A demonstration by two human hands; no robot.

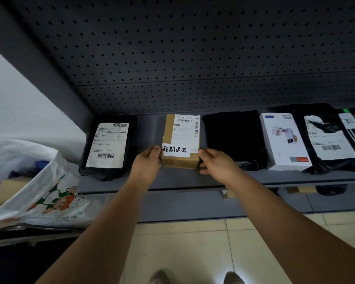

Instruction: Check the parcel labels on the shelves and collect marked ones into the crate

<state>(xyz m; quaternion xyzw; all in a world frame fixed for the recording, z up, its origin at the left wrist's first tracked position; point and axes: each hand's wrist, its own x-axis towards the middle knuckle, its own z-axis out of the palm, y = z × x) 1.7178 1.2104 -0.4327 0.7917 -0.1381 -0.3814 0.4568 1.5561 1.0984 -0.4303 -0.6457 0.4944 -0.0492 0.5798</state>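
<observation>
Two shoe tips [195, 277] showed at the bottom edge on pale floor tiles [182, 242], and from there both bare forearms reached up to the grey shelf [172, 179]. On it a brown cardboard parcel [181, 140] lay flat, between a black mailer bag with a white shipping label [109, 146] to its left and a plain black bag [234, 136] to its right. Stuck across its near end was a white handwritten slip [175, 150], on top of the printed label, so I judged this to be a marked parcel and the step in hand the taking of it. The left hand [147, 160] held the parcel's near left corner, thumb on the slip's edge and fingers hidden behind the side; the right hand [213, 160] lay with loosely bent fingers against the near right corner, and whether it truly gripped could not be told. The parcel still sat on the shelf. The next move would call for a firm hold on both sides, then lifting clear of the neighbours and carrying it to the crate, which was not plainly in view. Further right stood a white product box [283, 140] and another black bag with a torn label [328, 140]. At the left a white printed plastic bag [35, 181] gaped open, with something brown and something dark blue inside, too shadowed to name.
</observation>
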